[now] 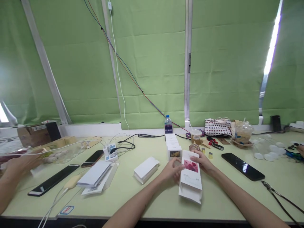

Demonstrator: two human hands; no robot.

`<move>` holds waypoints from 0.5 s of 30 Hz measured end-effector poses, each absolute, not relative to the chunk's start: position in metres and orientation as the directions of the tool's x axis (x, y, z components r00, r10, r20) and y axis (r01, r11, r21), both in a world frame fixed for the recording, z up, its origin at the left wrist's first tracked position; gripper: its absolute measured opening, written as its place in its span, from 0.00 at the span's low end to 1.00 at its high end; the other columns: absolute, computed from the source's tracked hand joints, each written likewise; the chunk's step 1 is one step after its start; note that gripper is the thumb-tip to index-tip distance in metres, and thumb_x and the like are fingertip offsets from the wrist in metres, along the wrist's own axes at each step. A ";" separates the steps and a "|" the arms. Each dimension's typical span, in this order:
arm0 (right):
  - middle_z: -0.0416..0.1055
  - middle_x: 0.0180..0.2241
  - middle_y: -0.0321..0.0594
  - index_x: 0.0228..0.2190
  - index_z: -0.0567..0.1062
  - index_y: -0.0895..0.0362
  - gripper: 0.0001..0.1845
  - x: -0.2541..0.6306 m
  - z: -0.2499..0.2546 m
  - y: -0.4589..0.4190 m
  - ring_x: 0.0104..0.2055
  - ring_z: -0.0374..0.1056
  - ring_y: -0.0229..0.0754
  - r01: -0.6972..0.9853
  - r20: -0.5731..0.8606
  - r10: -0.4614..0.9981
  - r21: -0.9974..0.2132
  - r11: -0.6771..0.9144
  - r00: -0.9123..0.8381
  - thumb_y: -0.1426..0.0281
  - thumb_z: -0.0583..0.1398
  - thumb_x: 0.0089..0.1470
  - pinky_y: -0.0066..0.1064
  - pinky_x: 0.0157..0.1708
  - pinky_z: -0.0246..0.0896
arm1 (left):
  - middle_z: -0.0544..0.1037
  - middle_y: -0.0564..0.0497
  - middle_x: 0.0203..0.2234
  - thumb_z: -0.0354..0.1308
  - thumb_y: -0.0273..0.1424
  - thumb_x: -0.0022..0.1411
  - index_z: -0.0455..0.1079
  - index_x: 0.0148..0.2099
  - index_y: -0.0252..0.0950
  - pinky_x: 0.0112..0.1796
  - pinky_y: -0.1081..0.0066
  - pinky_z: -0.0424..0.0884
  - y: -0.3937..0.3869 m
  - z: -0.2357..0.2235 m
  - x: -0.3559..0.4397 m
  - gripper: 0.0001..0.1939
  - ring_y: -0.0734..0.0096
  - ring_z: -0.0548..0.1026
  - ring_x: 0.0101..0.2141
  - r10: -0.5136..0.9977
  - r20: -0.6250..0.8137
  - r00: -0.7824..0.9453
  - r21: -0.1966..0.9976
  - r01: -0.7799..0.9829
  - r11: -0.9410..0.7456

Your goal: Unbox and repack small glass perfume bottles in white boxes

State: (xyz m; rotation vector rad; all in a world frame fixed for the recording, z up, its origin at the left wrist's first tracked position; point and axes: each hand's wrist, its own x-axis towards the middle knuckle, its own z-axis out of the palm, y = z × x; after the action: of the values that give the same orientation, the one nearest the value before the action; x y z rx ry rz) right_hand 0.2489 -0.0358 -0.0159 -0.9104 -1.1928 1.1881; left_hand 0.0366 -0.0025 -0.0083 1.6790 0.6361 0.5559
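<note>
A white carton [192, 183] with a pink picture on its front is held between my two hands, its flap end toward me. My left hand [171, 170] grips the carton's left edge, fingers curled and partly hidden. At the upper right of the carton, my right hand [203, 162] has its thumb on the front face and other fingers behind. Just beyond stands a row of white boxes [175, 153], the nearest with a dark picture. To the left, another white box [146, 168] lies on the table. Flat folded cartons [95, 174] are stacked farther left.
Pliers [269, 186] and a black phone [242, 166] lie at right. Drinks, a patterned pouch [218, 127] and small gold caps [210, 155] are behind. A power strip [110, 152] and cables sit left. Another person's hand [23, 161] works at far left.
</note>
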 end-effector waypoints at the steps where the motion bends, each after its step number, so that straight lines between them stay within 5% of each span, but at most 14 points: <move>1: 0.71 0.25 0.32 0.26 0.66 0.55 0.23 0.250 -0.017 -0.035 0.26 0.68 0.38 -0.206 0.198 0.980 -0.960 0.191 -0.017 0.58 0.70 0.36 0.29 0.28 0.61 | 0.77 0.47 0.26 0.61 0.48 0.53 0.60 0.51 0.34 0.20 0.76 0.63 -0.002 -0.010 0.038 0.30 0.70 0.75 0.21 0.666 -0.011 0.746 0.996 0.064 -0.056; 4: 0.68 0.21 0.31 0.25 0.66 0.55 0.23 0.250 -0.023 -0.029 0.22 0.65 0.35 -0.249 0.207 0.977 -0.945 0.211 0.045 0.53 0.69 0.38 0.26 0.23 0.58 | 0.78 0.43 0.33 0.68 0.43 0.48 0.60 0.51 0.35 0.22 0.76 0.66 0.002 -0.015 0.040 0.33 0.66 0.77 0.26 0.621 -0.036 0.783 0.997 -0.014 0.076; 8: 0.64 0.18 0.31 0.24 0.67 0.55 0.28 0.254 -0.030 -0.018 0.18 0.58 0.32 -0.288 0.200 0.968 -0.928 0.237 0.152 0.42 0.58 0.44 0.24 0.15 0.49 | 0.79 0.44 0.31 0.69 0.41 0.47 0.58 0.50 0.37 0.22 0.76 0.68 0.008 -0.016 0.038 0.33 0.66 0.77 0.25 0.591 0.008 0.807 0.999 -0.033 0.032; 15: 0.53 0.11 0.26 0.20 0.65 0.56 0.29 0.262 -0.039 -0.011 0.10 0.42 0.27 -0.239 0.098 0.972 -0.959 0.149 0.212 0.41 0.59 0.42 0.23 0.10 0.31 | 0.79 0.47 0.31 0.70 0.43 0.45 0.55 0.52 0.39 0.23 0.74 0.70 0.011 -0.015 0.037 0.37 0.66 0.77 0.25 0.541 0.007 0.841 0.999 -0.032 0.037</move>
State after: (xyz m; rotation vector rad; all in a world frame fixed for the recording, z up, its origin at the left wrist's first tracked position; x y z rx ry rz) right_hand 0.2619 -0.0109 -0.0387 -1.0201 -0.9364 1.0849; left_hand 0.0371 0.0108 -0.0154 1.4788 0.4287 0.4613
